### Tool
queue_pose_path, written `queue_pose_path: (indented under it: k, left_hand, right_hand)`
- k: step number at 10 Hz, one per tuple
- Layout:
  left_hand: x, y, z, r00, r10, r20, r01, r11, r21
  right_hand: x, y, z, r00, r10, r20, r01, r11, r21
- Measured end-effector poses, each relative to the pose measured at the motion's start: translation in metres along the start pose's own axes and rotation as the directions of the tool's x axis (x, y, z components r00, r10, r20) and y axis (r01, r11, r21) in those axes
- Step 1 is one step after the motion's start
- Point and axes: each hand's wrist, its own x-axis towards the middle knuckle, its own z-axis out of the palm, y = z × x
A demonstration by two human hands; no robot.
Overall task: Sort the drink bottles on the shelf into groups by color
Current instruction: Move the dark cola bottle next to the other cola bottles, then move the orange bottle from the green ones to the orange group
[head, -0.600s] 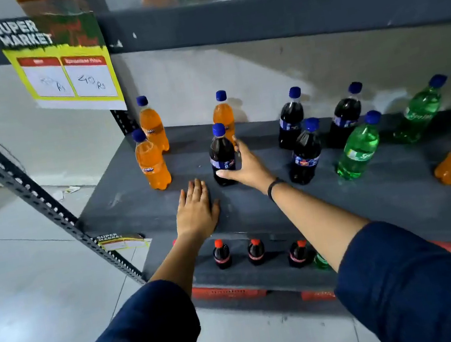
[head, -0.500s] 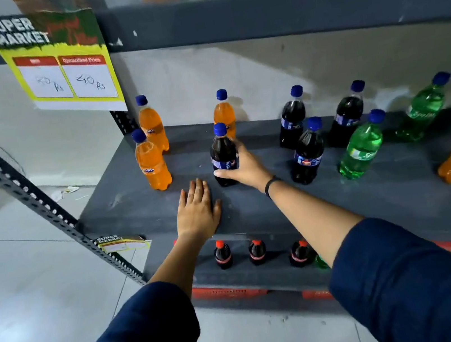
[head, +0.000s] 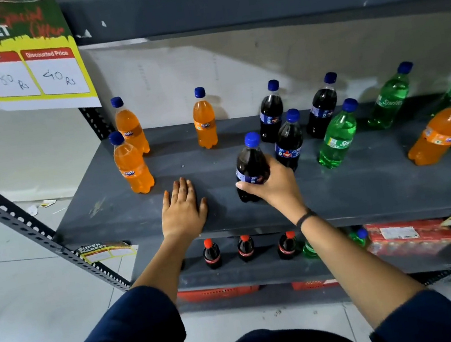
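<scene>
My right hand (head: 272, 185) grips a dark cola bottle (head: 249, 164) with a blue cap near the front of the grey shelf (head: 369, 192). My left hand (head: 183, 210) lies flat on the shelf, fingers spread, holding nothing. Three orange bottles stand at the left: one in front (head: 131, 165), one behind it (head: 130, 126), one further right (head: 204, 121). Three more dark bottles (head: 289, 143) cluster just right of the held one. A green bottle (head: 337, 138) and another (head: 390, 99) stand further right, with a fourth orange bottle (head: 440, 134) among greens at the edge.
A yellow price sign (head: 23, 61) hangs from the upper shelf at the left. The lower shelf holds small red-capped cola bottles (head: 245, 249) and a red pack (head: 412, 236). A slanted perforated metal upright (head: 19, 221) borders the shelf's left side.
My right hand has carried the dark bottle to the right and forward, away from the orange bottles, toward the other dark ones. My left hand stays flat on the shelf.
</scene>
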Motion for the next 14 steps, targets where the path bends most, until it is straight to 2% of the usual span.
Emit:
queue_pose_path:
  k: [2, 4, 6, 7, 8, 9, 10, 11, 12, 14]
  left_hand:
    - [0.0, 0.001, 0.001, 1.0, -0.005, 0.023, 0.004, 1.0, 0.017]
    - [0.002, 0.002, 0.001, 0.999, -0.01, 0.032, 0.009, 0.999, 0.032]
    - [0.002, 0.001, 0.0, 0.999, -0.018, 0.033, 0.017, 1.0, 0.026]
    - [0.003, 0.003, -0.002, 0.999, -0.032, 0.042, 0.031, 0.999, 0.017]
    - [0.004, 0.012, -0.002, 0.994, -0.102, 0.042, 0.103, 0.995, -0.012]
    - [0.003, 0.018, 0.0, 0.99, -0.138, 0.007, 0.138, 0.99, -0.02]
    - [0.003, 0.021, 0.003, 0.991, -0.132, -0.031, 0.131, 0.991, -0.031]
    - [0.002, 0.019, 0.003, 0.99, -0.132, -0.051, 0.13, 0.991, -0.035]
    - [0.003, 0.018, 0.003, 0.989, -0.134, -0.064, 0.132, 0.991, -0.03]
    - [0.002, 0.02, 0.003, 0.989, -0.134, -0.069, 0.132, 0.991, -0.027]
  right_hand:
    - [-0.023, 0.03, -0.055, 0.986, 0.071, -0.154, -0.081, 0.995, -0.062]
    - [-0.011, 0.043, -0.079, 0.97, 0.093, -0.223, -0.119, 0.987, -0.108]
    - [-0.01, 0.051, -0.077, 0.98, 0.064, -0.186, -0.085, 0.991, -0.104]
    - [-0.015, 0.056, -0.08, 0.987, 0.057, -0.147, -0.062, 0.997, -0.034]
    - [-0.03, 0.074, -0.089, 0.947, 0.087, -0.308, -0.043, 0.988, 0.145]
    - [-0.028, 0.087, -0.104, 0.85, 0.152, -0.505, -0.045, 0.975, 0.218]
    - [-0.005, 0.106, -0.14, 0.663, 0.282, -0.693, -0.169, 0.959, 0.228]
    - [0.014, 0.116, -0.164, 0.553, 0.374, -0.744, -0.265, 0.926, 0.269]
    - [0.038, 0.131, -0.19, 0.476, 0.487, -0.732, -0.375, 0.865, 0.332]
    - [0.064, 0.16, -0.217, 0.481, 0.547, -0.685, -0.462, 0.822, 0.332]
